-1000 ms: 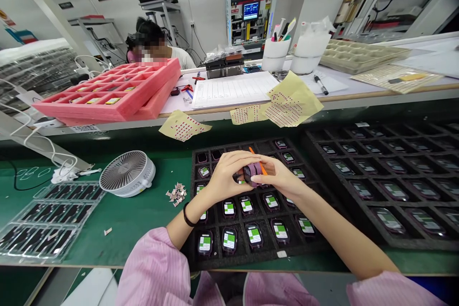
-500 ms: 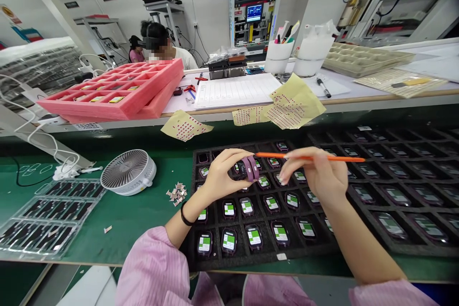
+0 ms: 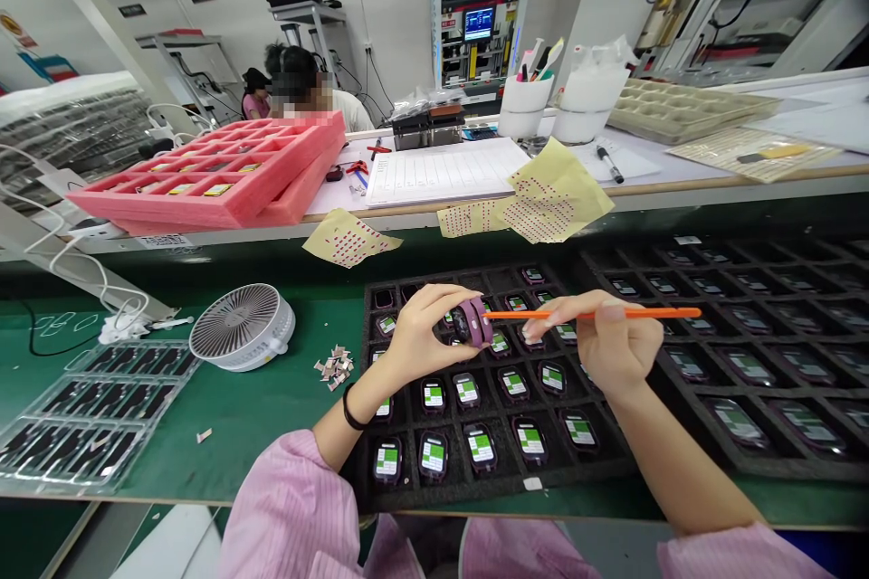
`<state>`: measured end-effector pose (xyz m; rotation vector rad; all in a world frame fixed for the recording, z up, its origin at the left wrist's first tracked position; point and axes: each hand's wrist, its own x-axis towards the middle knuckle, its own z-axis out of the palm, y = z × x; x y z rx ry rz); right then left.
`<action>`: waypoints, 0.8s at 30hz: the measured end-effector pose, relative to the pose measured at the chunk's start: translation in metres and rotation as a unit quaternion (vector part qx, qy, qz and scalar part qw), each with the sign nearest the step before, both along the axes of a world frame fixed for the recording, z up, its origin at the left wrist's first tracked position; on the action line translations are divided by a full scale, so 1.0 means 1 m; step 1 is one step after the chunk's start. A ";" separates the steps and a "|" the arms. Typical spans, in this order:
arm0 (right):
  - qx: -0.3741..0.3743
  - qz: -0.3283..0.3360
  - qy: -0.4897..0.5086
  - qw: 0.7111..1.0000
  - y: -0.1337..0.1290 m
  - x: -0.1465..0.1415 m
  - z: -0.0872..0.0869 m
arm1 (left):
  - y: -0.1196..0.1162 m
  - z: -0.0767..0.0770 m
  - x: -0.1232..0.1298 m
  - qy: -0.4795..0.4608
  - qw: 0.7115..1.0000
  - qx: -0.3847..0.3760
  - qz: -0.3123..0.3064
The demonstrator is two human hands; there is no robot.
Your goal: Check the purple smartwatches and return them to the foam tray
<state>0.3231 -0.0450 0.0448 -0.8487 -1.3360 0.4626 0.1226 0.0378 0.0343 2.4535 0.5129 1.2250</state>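
Note:
Between the thumb and fingers of my left hand (image 3: 427, 326) is a purple watch case (image 3: 476, 322), held on edge above the foam tray. My right hand (image 3: 615, 339) grips a thin orange stick (image 3: 543, 315) that lies almost level. Its left tip meets the side of the watch case; what is on that tip is too small to make out. Below both hands, the black foam tray (image 3: 492, 493) carries rows of watch cases with lit green-and-white screens, such as one watch (image 3: 529, 440) near its front edge.
A second black foam tray (image 3: 753, 470) of watches adjoins on the right. Left are a round white fan (image 3: 243, 326), small loose pieces (image 3: 334, 366) and a clear blister tray (image 3: 88, 416). The shelf ahead holds pink foam trays (image 3: 204, 190), a paper form (image 3: 441, 172) and white cups (image 3: 526, 104).
The orange stick's left tip has dropped from the top of the watch case to its side, and my right hand has moved slightly down. My left hand stays nearly in place.

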 end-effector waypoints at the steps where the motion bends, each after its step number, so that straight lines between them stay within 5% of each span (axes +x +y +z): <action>1: 0.010 0.001 0.004 1.000 0.000 0.000 0.000 | 0.000 0.000 0.000 -0.001 1.000 0.001 -0.001; 18: 0.016 -0.042 -0.069 0.997 -0.001 -0.003 -0.003 | 0.000 -0.005 0.003 0.001 0.999 0.032 0.018; 24: -0.027 -0.002 -0.044 0.999 0.003 -0.008 0.003 | -0.001 -0.004 0.007 0.005 1.000 0.013 0.003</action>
